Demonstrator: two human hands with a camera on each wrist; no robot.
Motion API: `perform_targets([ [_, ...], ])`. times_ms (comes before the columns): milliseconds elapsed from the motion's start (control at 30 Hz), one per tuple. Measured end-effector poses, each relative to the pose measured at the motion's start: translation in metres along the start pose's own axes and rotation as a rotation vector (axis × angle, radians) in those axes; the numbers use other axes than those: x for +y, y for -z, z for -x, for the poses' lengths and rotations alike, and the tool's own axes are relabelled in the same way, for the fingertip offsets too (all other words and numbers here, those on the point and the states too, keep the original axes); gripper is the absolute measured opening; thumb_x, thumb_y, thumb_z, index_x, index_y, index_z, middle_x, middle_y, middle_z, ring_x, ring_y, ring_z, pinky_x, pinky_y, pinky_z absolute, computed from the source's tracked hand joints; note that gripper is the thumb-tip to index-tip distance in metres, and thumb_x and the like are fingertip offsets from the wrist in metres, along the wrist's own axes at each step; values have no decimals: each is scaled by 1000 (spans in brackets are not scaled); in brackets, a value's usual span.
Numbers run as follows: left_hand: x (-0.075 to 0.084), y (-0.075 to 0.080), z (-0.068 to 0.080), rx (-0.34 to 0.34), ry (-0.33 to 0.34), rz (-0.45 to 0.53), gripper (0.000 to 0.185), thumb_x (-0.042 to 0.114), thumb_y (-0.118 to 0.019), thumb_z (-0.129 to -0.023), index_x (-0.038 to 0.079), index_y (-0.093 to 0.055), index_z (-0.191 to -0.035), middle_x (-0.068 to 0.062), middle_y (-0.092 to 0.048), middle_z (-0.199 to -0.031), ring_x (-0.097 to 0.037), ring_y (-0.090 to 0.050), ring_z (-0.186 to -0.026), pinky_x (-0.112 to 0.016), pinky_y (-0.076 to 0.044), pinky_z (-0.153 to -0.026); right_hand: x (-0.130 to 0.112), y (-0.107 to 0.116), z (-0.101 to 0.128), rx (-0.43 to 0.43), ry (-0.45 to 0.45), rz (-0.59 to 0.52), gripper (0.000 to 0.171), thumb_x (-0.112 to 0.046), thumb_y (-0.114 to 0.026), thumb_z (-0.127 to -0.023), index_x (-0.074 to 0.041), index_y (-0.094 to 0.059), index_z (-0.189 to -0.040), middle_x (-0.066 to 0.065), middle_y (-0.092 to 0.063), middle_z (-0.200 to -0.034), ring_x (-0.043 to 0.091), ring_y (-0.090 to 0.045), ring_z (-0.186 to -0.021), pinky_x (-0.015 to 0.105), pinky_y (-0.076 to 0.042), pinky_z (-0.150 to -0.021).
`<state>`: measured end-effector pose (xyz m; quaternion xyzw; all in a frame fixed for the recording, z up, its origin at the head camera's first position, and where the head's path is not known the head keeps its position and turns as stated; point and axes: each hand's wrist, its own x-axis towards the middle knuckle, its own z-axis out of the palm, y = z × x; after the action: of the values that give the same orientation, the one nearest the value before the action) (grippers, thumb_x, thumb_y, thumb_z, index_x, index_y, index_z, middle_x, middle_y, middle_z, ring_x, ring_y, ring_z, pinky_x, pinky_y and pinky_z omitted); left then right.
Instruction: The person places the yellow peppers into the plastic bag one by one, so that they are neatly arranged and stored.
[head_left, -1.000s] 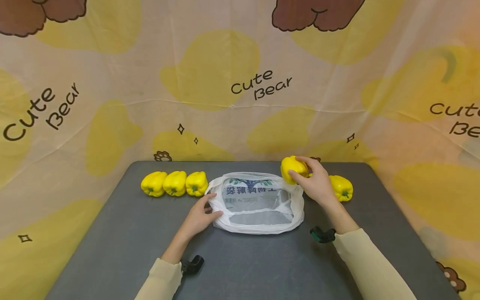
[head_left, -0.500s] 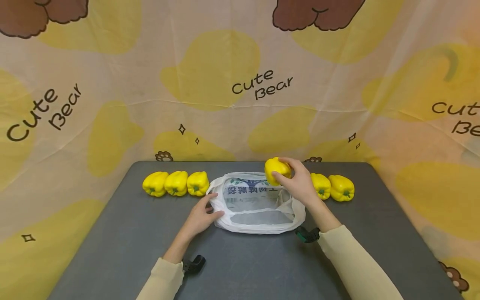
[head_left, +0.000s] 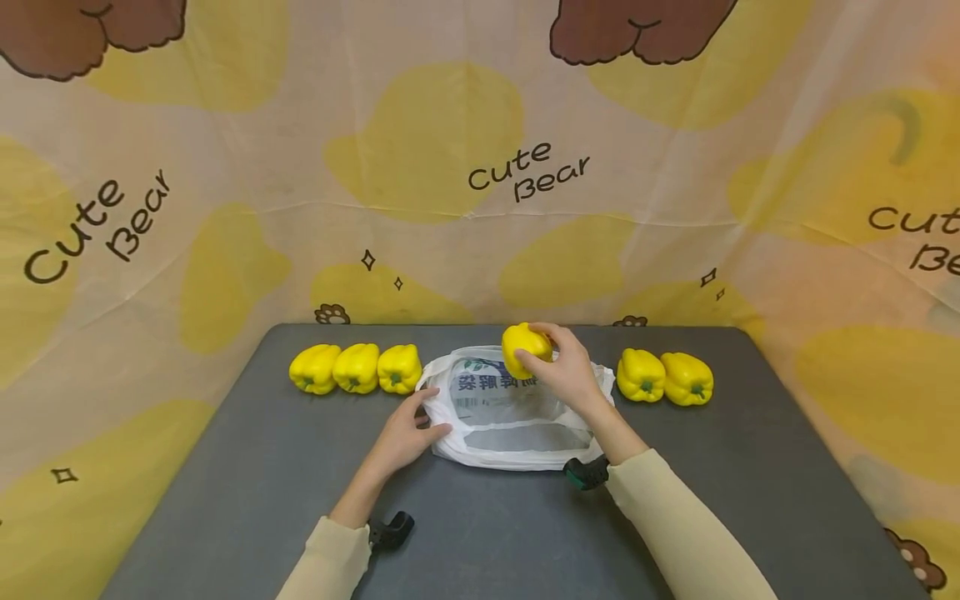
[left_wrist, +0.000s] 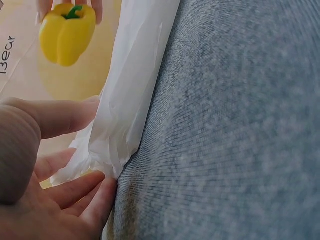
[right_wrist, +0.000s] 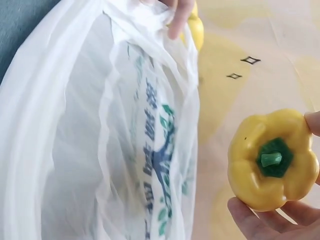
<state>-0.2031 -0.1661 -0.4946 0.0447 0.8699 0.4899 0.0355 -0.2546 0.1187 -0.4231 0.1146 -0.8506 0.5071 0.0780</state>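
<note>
Overhead, a dark grey felt-like table is seen, backed by a draped cloth printed with yellow shapes, brown bears and "Cute Bear". A yellow pepper is gripped by the curled fingers of the right hand above the open white plastic bag at the table's middle. The bag's left rim is pinched by the left hand. Three peppers lie left of the bag, two peppers right.

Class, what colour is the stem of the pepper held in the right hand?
Green, on the yellow pepper that the right hand holds; clearest in the right wrist view.
</note>
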Motion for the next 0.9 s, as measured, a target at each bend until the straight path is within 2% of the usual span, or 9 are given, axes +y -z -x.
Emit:
perform_targets([
  [400,2,1,1,-7,-14,-17,64,18,-78,-90,7,-51,-147,-25,-45,-151,-45,-59,-121,-55,-50,-101,3,-38,-7,-6,-35,-9,53,-34,-77,-90,-12,-62,-136,12,-60,-128,30,-56,-113,47,-51,-95],
  [900,0,-1,-1,-7,0,-14,65,18,-78,-90,10,-50,-148,-22,-45,-153,-44,-59,-122,-55,-49,-102,11,-75,-16,-29,-66,-26,52,-33,-78,-89,-9,-63,-133,13,-62,-125,30,-58,-110,45,-52,-95],
])
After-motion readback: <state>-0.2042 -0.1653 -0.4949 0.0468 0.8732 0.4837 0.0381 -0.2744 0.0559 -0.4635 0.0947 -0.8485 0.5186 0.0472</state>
